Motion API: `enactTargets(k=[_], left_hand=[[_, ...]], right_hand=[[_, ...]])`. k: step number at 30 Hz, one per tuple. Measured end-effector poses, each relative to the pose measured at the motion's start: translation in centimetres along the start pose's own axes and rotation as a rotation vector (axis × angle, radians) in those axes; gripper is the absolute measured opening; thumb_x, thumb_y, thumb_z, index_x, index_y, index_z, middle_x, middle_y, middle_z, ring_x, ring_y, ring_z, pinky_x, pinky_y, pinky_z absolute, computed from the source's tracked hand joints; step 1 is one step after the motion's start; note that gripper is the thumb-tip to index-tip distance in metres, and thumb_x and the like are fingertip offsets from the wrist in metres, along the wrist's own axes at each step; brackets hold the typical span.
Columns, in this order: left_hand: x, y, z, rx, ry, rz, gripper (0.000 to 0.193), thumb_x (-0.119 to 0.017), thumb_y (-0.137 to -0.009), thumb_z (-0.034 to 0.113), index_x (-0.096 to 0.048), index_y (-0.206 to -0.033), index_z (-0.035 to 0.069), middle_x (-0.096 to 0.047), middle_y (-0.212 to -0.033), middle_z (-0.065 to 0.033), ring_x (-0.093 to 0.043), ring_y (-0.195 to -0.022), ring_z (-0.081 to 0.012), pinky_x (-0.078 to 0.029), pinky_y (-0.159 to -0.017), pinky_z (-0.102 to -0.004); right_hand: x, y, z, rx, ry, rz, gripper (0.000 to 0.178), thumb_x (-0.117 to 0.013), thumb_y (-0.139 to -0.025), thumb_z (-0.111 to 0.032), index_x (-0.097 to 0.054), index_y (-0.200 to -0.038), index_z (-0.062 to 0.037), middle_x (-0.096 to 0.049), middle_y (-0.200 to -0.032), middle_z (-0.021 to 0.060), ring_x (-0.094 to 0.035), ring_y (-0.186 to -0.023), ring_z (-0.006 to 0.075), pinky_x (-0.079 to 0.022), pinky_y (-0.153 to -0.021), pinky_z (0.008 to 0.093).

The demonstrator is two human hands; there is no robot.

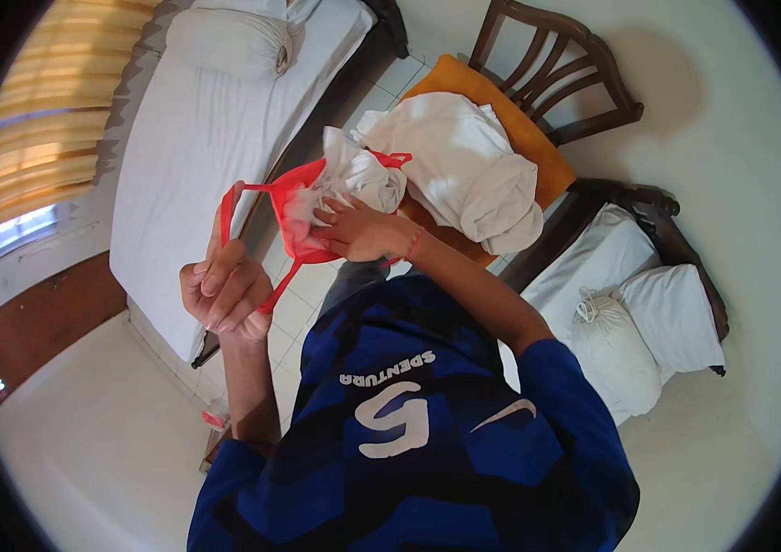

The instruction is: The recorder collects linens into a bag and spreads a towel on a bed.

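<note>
hands (229,287) on red bag (299,180), white cloth (377,186) inside

White lettering is running upside down in view across the blue-and-black shirt (453,465), a large white numeral (421,416) is standing beside it, and a white tick-shaped mark (517,406) is sitting nearer the right sleeve (570,396).
</note>
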State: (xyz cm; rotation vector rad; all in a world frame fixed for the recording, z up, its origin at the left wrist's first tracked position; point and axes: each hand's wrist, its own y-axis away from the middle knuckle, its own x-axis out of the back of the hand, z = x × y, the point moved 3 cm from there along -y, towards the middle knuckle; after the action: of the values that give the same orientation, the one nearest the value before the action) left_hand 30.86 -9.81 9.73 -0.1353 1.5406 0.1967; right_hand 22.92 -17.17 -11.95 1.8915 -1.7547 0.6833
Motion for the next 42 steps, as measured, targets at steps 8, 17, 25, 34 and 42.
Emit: enactTargets(k=[8, 17, 25, 34, 42], left_hand=[[0.2, 0.0, 2.6, -0.108, 0.027, -0.012, 0.078, -0.039, -0.088, 0.003, 0.009, -0.148, -0.006, -0.058, -0.089, -0.0162, -0.056, -0.046, -0.0130, -0.052, -0.039, -0.0242], [-0.4, 1.7, 1.4, -0.128, -0.012, 0.035, 0.087, -0.041, -0.084, 0.002, 0.017, -0.149, 0.001, -0.058, -0.085, -0.0188, -0.058, -0.048, -0.0166, -0.052, -0.037, -0.0252], [-0.2, 1.8, 0.8, -0.110, -0.101, 0.019, 0.078, -0.038, -0.088, 0.001, 0.011, -0.150, -0.002, -0.055, -0.084, -0.0160, -0.056, -0.046, -0.0137, -0.052, -0.038, -0.0225], [-0.5, -1.7, -2.7, 0.111, 0.041, -0.062, 0.075, -0.036, -0.087, 0.001, 0.005, -0.150, -0.002, -0.052, -0.081, -0.0140, -0.049, -0.037, -0.0112, -0.048, -0.035, -0.0217], [-0.5, -1.3, -0.6, 0.038, 0.211, -0.050, 0.077, -0.039, -0.085, 0.005, 0.003, -0.148, -0.008, -0.055, -0.080, -0.0133, -0.058, -0.044, -0.0136, -0.050, -0.036, -0.0243]], right_hand=[[0.6, 2.0, -1.8, -0.025, 0.010, 0.304, 0.037, -0.052, -0.095, -0.031, -0.061, -0.126, -0.0136, -0.048, -0.140, 0.0164, -0.040, -0.134, 0.0375, -0.031, -0.108, 0.0575], [-6.2, 23.6, 19.3, -1.299, 0.004, 0.453, 0.059, -0.074, -0.074, -0.023, -0.057, -0.129, -0.0131, -0.058, -0.121, 0.0232, -0.051, -0.120, 0.0398, -0.045, -0.095, 0.0477], [8.5, 29.2, 9.4, -0.747, -0.266, 1.364, 0.035, -0.065, -0.075, 0.000, -0.065, -0.109, 0.0032, -0.069, -0.104, 0.0155, -0.065, -0.097, 0.0248, -0.048, -0.089, 0.0334], [12.0, 11.1, -6.5, -0.304, -0.193, 0.503, 0.051, -0.069, -0.064, -0.007, -0.064, -0.115, -0.0065, -0.062, -0.094, 0.0137, -0.062, -0.087, 0.0344, -0.049, -0.074, 0.0429], [2.2, 8.9, -2.9, -0.161, -0.327, 0.421, 0.064, -0.057, -0.090, -0.020, -0.032, -0.148, -0.0092, -0.047, -0.141, 0.0186, -0.033, -0.139, 0.0377, -0.026, -0.112, 0.0475]])
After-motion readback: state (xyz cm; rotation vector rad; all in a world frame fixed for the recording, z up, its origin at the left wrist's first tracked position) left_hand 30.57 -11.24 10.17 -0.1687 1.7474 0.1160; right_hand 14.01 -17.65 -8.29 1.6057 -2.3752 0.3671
